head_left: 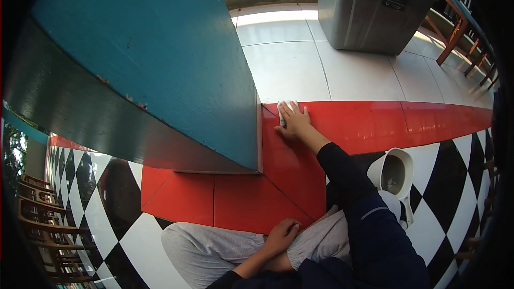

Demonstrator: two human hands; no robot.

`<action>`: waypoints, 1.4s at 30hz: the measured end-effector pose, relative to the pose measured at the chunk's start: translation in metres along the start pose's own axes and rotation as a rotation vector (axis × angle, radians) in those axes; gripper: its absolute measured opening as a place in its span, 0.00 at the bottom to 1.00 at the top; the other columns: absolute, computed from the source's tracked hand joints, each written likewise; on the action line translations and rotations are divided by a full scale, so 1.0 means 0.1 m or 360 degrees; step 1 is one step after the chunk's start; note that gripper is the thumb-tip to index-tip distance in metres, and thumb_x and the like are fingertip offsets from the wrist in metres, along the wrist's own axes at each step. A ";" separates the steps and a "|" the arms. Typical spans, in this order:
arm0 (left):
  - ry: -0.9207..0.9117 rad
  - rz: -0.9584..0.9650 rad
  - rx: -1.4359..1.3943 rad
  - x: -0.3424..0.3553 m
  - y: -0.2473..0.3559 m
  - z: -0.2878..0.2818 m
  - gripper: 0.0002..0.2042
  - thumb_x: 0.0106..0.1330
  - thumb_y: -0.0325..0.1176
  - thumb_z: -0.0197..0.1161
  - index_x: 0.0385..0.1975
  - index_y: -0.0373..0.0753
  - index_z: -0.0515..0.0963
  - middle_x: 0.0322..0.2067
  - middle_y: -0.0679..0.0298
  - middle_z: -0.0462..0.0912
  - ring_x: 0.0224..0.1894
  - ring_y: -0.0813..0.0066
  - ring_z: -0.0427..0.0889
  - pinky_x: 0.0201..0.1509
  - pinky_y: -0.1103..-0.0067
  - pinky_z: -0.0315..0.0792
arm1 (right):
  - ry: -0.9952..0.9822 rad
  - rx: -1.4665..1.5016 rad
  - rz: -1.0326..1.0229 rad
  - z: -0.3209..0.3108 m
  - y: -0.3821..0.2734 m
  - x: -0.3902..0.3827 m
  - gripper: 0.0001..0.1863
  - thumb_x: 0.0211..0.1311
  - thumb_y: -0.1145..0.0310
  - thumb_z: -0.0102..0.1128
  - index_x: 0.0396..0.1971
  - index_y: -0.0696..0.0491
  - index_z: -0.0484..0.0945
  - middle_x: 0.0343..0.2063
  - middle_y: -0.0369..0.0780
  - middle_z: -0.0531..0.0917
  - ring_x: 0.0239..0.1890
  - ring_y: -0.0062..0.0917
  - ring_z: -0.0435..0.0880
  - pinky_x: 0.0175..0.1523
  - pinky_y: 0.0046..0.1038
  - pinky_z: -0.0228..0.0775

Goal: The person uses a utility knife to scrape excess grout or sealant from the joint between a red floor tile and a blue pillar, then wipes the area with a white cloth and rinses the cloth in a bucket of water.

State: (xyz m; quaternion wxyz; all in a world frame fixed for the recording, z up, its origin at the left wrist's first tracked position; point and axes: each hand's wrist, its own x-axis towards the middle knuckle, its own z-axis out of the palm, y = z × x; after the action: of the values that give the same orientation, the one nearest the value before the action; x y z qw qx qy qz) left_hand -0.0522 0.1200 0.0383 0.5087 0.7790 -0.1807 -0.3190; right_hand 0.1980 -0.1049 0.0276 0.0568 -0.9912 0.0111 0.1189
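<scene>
My right hand (295,121) reaches out and holds a small white cloth (287,105) down against the red tile border (348,126), fingers spread over it. The cloth lies at the border's far edge, where the white tiles begin, close to the corner of a teal pillar (176,59). In my lap, my left hand (281,237) rests on my lower leg with its fingers loosely curled in, and no object shows in it. Right of my right forearm stands a white dipper (408,168) with a long handle, which looks to hold some greyish water.
A large grey bin (364,16) stands on the white tiles (284,67) beyond the border. Wooden furniture legs (452,40) are at the far right. Wooden chairs (45,225) line the left side by the black-and-white checkered floor (136,241). The pillar's base has a sharp corner.
</scene>
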 end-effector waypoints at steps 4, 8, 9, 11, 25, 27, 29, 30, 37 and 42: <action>0.0011 0.0024 -0.0013 -0.01 -0.01 -0.01 0.08 0.66 0.33 0.53 0.37 0.36 0.76 0.31 0.56 0.77 0.31 0.64 0.77 0.36 0.75 0.70 | -0.0094 -0.0123 -0.0132 0.07 0.15 -0.48 0.46 0.59 0.33 0.38 0.70 0.46 0.41 0.71 0.33 0.44 0.72 0.32 0.41 0.68 0.55 0.38; 0.0026 0.0029 -0.0019 0.00 -0.01 0.01 0.08 0.65 0.31 0.53 0.38 0.35 0.77 0.31 0.60 0.78 0.30 0.73 0.76 0.36 0.79 0.69 | -0.0258 -0.0104 -0.0172 0.04 0.28 -0.76 0.46 0.58 0.34 0.40 0.70 0.44 0.41 0.71 0.30 0.43 0.73 0.28 0.39 0.68 0.58 0.34; 0.0024 0.0055 0.0000 0.01 -0.01 0.02 0.08 0.66 0.31 0.53 0.38 0.35 0.77 0.31 0.60 0.78 0.30 0.73 0.75 0.36 0.79 0.69 | -0.0240 -0.0100 -0.0148 0.03 0.29 -0.74 0.46 0.58 0.33 0.38 0.70 0.44 0.41 0.71 0.31 0.43 0.73 0.30 0.39 0.68 0.58 0.35; 0.0018 0.0069 0.0019 0.00 -0.03 0.03 0.08 0.66 0.31 0.53 0.38 0.35 0.77 0.30 0.60 0.78 0.30 0.73 0.75 0.36 0.79 0.69 | -0.0231 -0.0088 -0.0127 0.04 0.27 -0.65 0.45 0.59 0.32 0.37 0.70 0.43 0.41 0.71 0.31 0.43 0.72 0.31 0.39 0.68 0.58 0.36; 0.0037 0.0057 -0.0003 0.00 -0.19 0.09 0.09 0.66 0.32 0.53 0.39 0.36 0.76 0.33 0.58 0.79 0.34 0.69 0.79 0.38 0.77 0.72 | -0.0043 0.0065 0.0161 0.03 0.00 -0.30 0.46 0.59 0.34 0.39 0.70 0.45 0.40 0.71 0.31 0.41 0.73 0.32 0.35 0.69 0.57 0.30; 0.0085 0.0074 -0.0070 0.00 -0.24 0.10 0.09 0.66 0.34 0.53 0.39 0.36 0.76 0.33 0.56 0.79 0.33 0.64 0.78 0.38 0.75 0.71 | -0.0078 0.0046 0.0124 0.07 -0.06 -0.55 0.47 0.58 0.33 0.37 0.70 0.46 0.38 0.71 0.31 0.41 0.73 0.33 0.36 0.69 0.57 0.30; 0.0126 0.0108 -0.0035 0.01 -0.24 0.06 0.09 0.65 0.33 0.53 0.38 0.36 0.76 0.32 0.55 0.79 0.33 0.64 0.78 0.38 0.74 0.71 | -0.0154 0.0099 0.0058 0.14 -0.17 -0.79 0.47 0.59 0.35 0.41 0.70 0.45 0.37 0.71 0.31 0.40 0.73 0.33 0.36 0.69 0.56 0.32; 0.0164 0.0121 0.0005 -0.01 -0.24 0.02 0.09 0.65 0.33 0.53 0.38 0.35 0.76 0.32 0.55 0.79 0.33 0.64 0.78 0.38 0.74 0.71 | -0.0142 0.0087 0.0046 0.18 -0.25 -0.91 0.47 0.59 0.35 0.41 0.70 0.45 0.37 0.71 0.31 0.40 0.73 0.33 0.36 0.69 0.56 0.32; 0.0196 0.0372 0.0101 0.16 -0.03 0.25 0.09 0.64 0.32 0.53 0.37 0.35 0.76 0.31 0.54 0.78 0.33 0.61 0.78 0.39 0.72 0.71 | -0.0067 -0.0048 0.0253 0.84 0.02 -1.28 0.43 0.56 0.47 0.56 0.67 0.48 0.50 0.69 0.39 0.50 0.69 0.44 0.49 0.65 0.55 0.50; 0.0381 0.0368 0.0164 -0.13 -0.29 -0.06 0.09 0.63 0.32 0.54 0.37 0.35 0.76 0.31 0.52 0.78 0.34 0.60 0.79 0.39 0.71 0.71 | -0.0284 0.0113 -0.0061 -0.11 -0.88 -2.18 0.39 0.55 0.48 0.59 0.65 0.43 0.57 0.67 0.43 0.56 0.68 0.48 0.52 0.64 0.52 0.54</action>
State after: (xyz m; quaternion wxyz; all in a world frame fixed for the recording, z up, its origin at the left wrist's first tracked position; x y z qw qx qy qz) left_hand -0.0589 0.1445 0.0183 0.5191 0.8105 -0.2234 -0.1538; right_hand -0.0083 -0.0174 0.1000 0.0950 -0.9741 -0.0088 0.2052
